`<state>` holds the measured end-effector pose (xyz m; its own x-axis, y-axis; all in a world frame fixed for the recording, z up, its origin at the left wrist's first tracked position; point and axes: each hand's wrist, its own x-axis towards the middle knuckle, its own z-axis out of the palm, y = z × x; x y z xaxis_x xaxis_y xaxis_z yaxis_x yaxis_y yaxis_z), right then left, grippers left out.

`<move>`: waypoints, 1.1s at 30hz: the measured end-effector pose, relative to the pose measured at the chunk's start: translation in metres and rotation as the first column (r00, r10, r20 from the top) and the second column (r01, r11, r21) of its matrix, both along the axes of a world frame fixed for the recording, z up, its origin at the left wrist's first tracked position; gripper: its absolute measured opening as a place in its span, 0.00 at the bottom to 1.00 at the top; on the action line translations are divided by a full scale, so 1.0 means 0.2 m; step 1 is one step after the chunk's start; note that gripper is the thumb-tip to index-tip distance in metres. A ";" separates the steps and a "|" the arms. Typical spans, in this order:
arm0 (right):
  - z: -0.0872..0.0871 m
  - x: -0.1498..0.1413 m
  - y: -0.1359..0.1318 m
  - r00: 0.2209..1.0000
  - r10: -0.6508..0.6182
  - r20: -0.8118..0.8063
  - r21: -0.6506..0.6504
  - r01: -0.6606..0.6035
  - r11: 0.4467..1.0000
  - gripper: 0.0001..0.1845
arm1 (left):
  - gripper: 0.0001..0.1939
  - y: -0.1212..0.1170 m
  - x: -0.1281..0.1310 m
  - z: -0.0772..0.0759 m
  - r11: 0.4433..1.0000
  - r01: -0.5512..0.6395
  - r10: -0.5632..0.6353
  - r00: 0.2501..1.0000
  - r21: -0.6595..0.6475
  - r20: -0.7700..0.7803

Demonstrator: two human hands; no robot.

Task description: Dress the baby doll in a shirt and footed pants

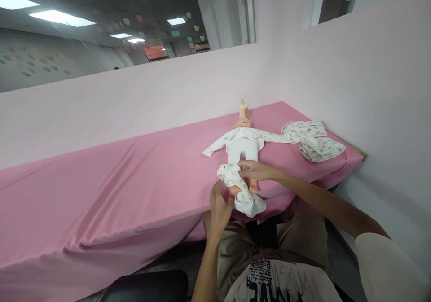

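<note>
A baby doll [247,151] lies on its back, its head toward the wall. It wears a white printed long-sleeved top [242,133] and a white garment over its hips and thighs. Small white printed trousers [247,201] are bunched around one lower leg, and their other end drapes beyond the feet. My right hand [257,170] pinches the bunched cloth beside the doll's legs. Close to the doll's foot [235,190], my left hand [221,207] has its thumb and fingers apart; whether it touches the foot or cloth is unclear.
A cream pump bottle [243,109] stands behind the doll's head. Folded white printed cloths [313,140] lie to the right, near one sleeve. Pink cloth covers the table [111,194], which meets the walls behind. A black seat [144,287] is at lower left.
</note>
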<state>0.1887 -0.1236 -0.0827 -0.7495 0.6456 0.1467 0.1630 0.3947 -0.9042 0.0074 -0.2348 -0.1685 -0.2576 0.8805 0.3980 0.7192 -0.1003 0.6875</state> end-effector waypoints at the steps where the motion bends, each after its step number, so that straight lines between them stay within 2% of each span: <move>1: 0.01 -0.02 0.00 1.000 -0.007 -0.021 -0.003 0.007 1.000 0.08 | 0.30 -0.02 0.02 0.02 0.999 -0.024 0.023 0.999 0.039 0.029; 3: 0.02 -0.05 0.00 0.999 0.000 -0.042 0.069 0.003 0.998 0.07 | 0.28 -0.06 0.06 0.07 0.989 -0.058 0.050 0.997 0.133 0.064; 6: 0.03 -0.11 0.00 0.999 -0.023 -0.033 0.194 0.029 0.981 0.07 | 0.23 -0.07 0.13 0.15 0.981 -0.029 0.014 0.997 0.193 0.079; 8: 0.03 -0.14 0.00 1.000 -0.019 -0.014 0.235 0.022 0.972 0.07 | 0.22 -0.04 0.14 0.22 0.979 -0.015 0.000 0.997 0.202 0.075; 11: 0.05 -0.17 0.02 0.999 -0.013 -0.032 0.260 0.021 0.965 0.07 | 0.29 0.07 0.09 0.33 0.975 -0.056 0.049 0.998 0.213 0.037; 13: 0.05 -0.17 0.05 0.998 -0.032 -0.061 0.244 0.046 0.969 0.07 | 0.31 0.14 0.04 0.40 0.991 0.028 -0.031 0.999 0.133 0.026; 15: 0.06 -0.17 0.07 0.995 -0.066 -0.072 0.206 0.079 0.975 0.06 | 0.24 0.20 -0.02 0.44 0.978 0.207 -0.204 0.974 -0.025 0.097; 16: 0.06 -0.16 0.09 0.995 -0.076 -0.065 0.188 0.086 0.978 0.06 | 0.20 0.23 -0.04 0.45 0.955 0.279 -0.263 0.952 -0.097 0.154; 18: 0.07 -0.15 0.11 0.996 -0.078 -0.043 0.168 0.084 0.982 0.05 | 0.15 0.28 -0.07 0.45 0.920 0.347 -0.291 0.916 -0.181 0.274; 21: 0.08 -0.09 0.17 0.995 -0.101 0.001 0.157 0.099 0.983 0.07 | 0.12 0.35 -0.12 0.42 0.926 0.323 -0.211 0.873 -0.196 0.440; 24: 0.09 -0.02 0.25 0.976 -0.199 0.084 0.135 0.186 0.973 0.13 | 0.11 0.44 -0.18 0.41 0.945 0.280 -0.135 0.802 -0.168 0.581; 26: 0.07 0.01 0.30 0.967 -0.229 0.116 0.092 0.219 0.971 0.17 | 0.12 0.49 -0.20 0.43 0.936 0.311 -0.142 0.763 -0.166 0.630; 28: 0.04 0.02 0.33 0.970 -0.225 0.091 0.047 0.222 0.974 0.18 | 0.13 0.54 -0.21 0.45 0.870 0.446 -0.211 0.722 -0.210 0.659; 31: 0.02 -0.02 0.33 0.976 -0.218 -0.005 0.013 0.218 0.976 0.15 | 0.17 0.61 -0.20 0.48 0.671 0.675 -0.313 0.632 -0.306 0.709; 32: 0.03 -0.05 0.33 0.976 -0.212 -0.040 0.004 0.212 0.977 0.15 | 0.18 0.63 -0.19 0.48 0.623 0.718 -0.319 0.594 -0.309 0.738; 33: 0.03 -0.07 0.33 0.976 -0.204 -0.078 0.003 0.205 0.979 0.15 | 0.18 0.65 -0.17 0.48 0.602 0.745 -0.312 0.551 -0.287 0.774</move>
<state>0.1744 -0.0578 -0.0761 -0.5881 0.7820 0.2063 0.1718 0.3700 -0.9130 -0.0275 -0.1042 -0.0730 0.3640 0.9031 -0.2277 0.0631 0.2200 0.9735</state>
